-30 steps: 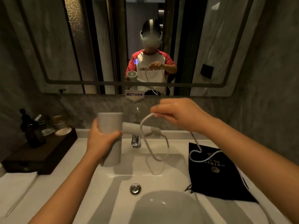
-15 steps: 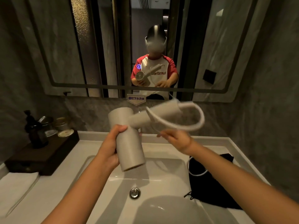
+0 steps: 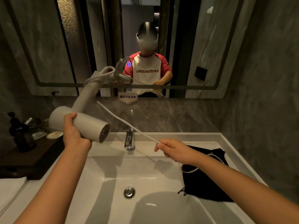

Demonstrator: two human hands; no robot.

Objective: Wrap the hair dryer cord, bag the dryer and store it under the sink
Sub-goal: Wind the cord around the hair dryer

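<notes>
My left hand (image 3: 73, 132) grips the barrel of a white hair dryer (image 3: 88, 125) above the left side of the sink, with the handle pointing up and away. A loop of the white cord (image 3: 124, 122) lies around the handle's end, and the cord runs taut down to my right hand (image 3: 172, 149), which pinches it above the basin. A black drawstring bag (image 3: 208, 183) lies flat on the counter to the right, with more cord resting on it.
A white sink basin (image 3: 113, 167) with a chrome faucet (image 3: 129, 139) and drain plug (image 3: 129, 192) is below my hands. A dark tray (image 3: 24, 159) with a dispenser bottle and jars stands at left, a white towel (image 3: 9, 188) in front of it. A mirror covers the wall.
The dryer has swung round, so its handle now points up-left instead of right. My right hand has moved down and right, pulling the cord straight from the handle.
</notes>
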